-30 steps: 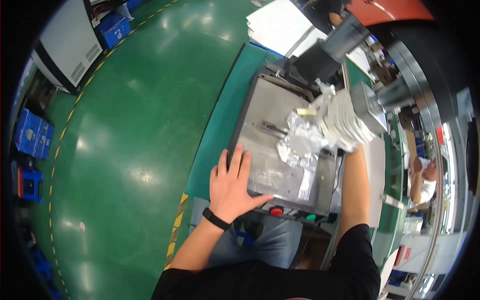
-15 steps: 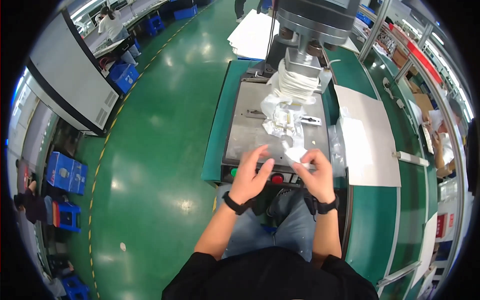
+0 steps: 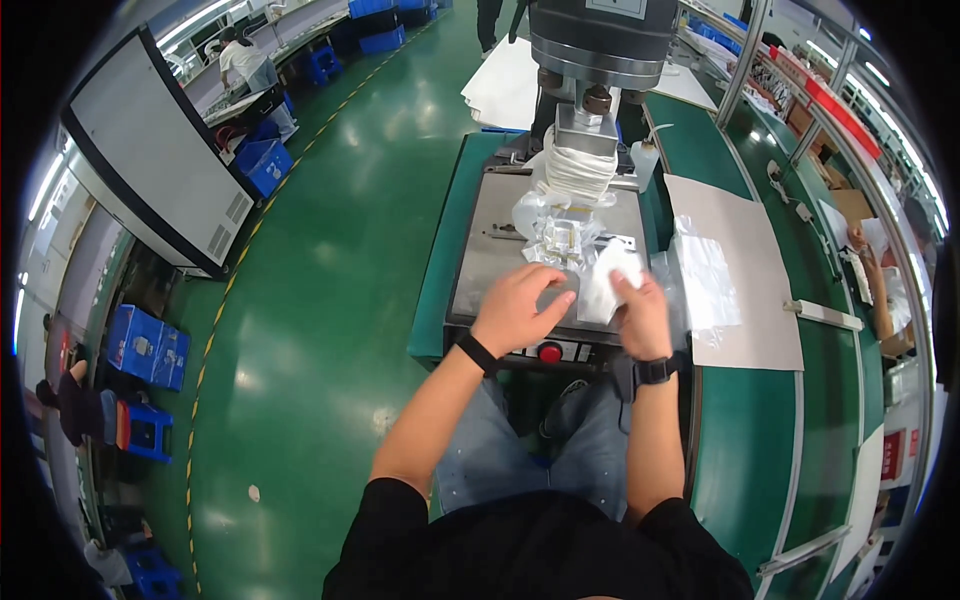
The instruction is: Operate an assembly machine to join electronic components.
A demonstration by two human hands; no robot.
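My left hand (image 3: 518, 305) and my right hand (image 3: 640, 312) meet over the near edge of a grey metal machine plate (image 3: 490, 262). Between them I hold a small clear plastic bag with white material (image 3: 603, 282); both hands pinch it. Just beyond lies a crumpled pile of clear bags (image 3: 555, 232) under the machine's press head (image 3: 585, 140), which is wrapped in white cloth. A red button (image 3: 549, 352) sits on the front panel below my hands. Both wrists wear black bands.
A flat sheet of card with clear bags (image 3: 715, 275) lies to the right on the green bench. A large grey cabinet (image 3: 150, 170) stands on the green floor at left, with blue crates (image 3: 148, 345) nearby. Another person (image 3: 240, 55) works far back left.
One second ago my left hand lay flat on the plate. Since then my view has swung to face the machine, and both hands have closed together on the small bag at the plate's near edge.
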